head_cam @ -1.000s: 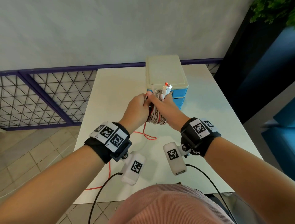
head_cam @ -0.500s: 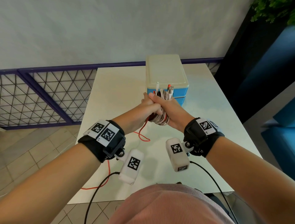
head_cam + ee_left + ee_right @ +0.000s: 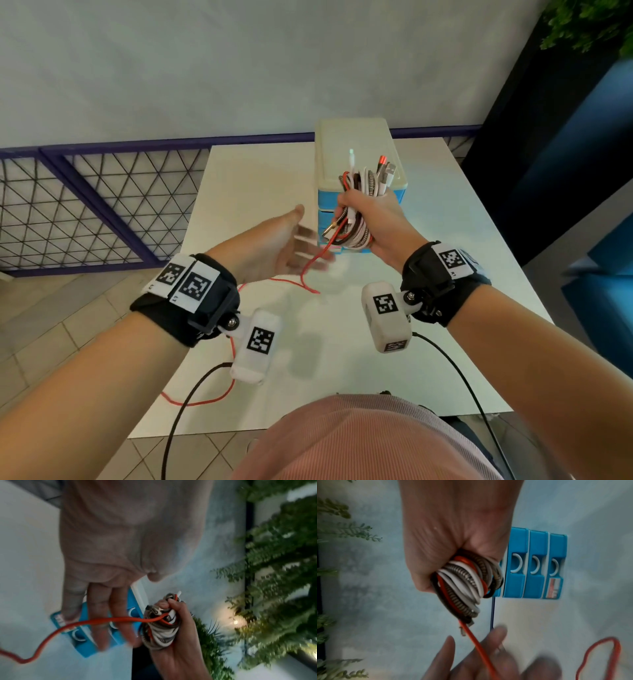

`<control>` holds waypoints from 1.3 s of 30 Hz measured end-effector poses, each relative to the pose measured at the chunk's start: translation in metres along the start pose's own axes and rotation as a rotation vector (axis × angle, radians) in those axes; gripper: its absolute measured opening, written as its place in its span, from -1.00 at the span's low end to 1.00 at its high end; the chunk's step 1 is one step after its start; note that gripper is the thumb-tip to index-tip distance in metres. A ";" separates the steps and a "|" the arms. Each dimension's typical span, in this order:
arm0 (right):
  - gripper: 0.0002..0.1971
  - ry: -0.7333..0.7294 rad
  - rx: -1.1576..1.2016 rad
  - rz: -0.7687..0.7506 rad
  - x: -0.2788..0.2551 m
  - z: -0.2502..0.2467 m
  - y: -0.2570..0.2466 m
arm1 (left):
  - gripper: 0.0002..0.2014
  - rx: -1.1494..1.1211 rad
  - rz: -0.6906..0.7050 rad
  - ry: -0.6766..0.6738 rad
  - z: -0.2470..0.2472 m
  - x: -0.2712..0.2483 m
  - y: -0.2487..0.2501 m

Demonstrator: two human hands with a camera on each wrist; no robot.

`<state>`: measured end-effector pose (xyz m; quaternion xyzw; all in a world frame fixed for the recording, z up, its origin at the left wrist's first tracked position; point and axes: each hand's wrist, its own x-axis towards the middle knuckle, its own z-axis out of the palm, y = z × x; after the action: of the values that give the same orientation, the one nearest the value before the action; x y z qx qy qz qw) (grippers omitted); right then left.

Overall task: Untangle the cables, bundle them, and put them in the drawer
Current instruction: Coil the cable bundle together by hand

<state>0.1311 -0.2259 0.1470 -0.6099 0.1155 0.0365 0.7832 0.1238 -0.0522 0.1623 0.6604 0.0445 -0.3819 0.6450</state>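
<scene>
My right hand (image 3: 371, 219) grips the coil (image 3: 356, 209); its red tail (image 3: 310, 270) drops across my spread left hand (image 3: 274, 248), just beside.

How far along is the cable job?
Mostly coiled: the right hand grips the cable bundle, plugs sticking out on top. In hand: the red cable trails loose from it over the table, past the open left hand. Left: wrap that tail in, open a drawer (all look closed), stow the bundle.
</scene>
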 end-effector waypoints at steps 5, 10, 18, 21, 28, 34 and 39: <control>-0.78 0.208 -0.088 -0.175 0.010 -0.012 -0.007 | -0.65 0.203 0.088 -0.155 0.002 -0.009 -0.013; -0.82 0.207 0.035 -0.163 0.013 -0.029 -0.013 | -0.66 0.355 -0.082 -0.409 -0.002 -0.006 -0.031; -0.91 -0.217 -0.113 0.064 -0.009 -0.034 -0.019 | -0.89 0.898 0.190 0.043 -0.014 0.010 -0.020; -0.93 -0.241 -0.215 0.067 -0.011 -0.026 -0.014 | -0.93 0.910 0.421 0.221 -0.009 0.010 -0.006; -0.83 -0.363 -0.199 0.137 -0.016 -0.018 -0.007 | -0.83 0.846 0.656 0.387 0.005 0.008 0.011; -0.78 -0.407 -0.258 0.149 -0.020 -0.016 -0.006 | -0.70 0.822 0.672 0.464 0.002 0.012 0.008; -0.99 -0.340 -0.360 0.088 -0.020 -0.019 -0.006 | -0.70 0.904 0.514 0.342 -0.003 0.010 0.009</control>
<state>0.1101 -0.2438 0.1531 -0.7189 0.0000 0.1925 0.6679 0.1376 -0.0553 0.1638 0.9141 -0.1826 -0.0805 0.3529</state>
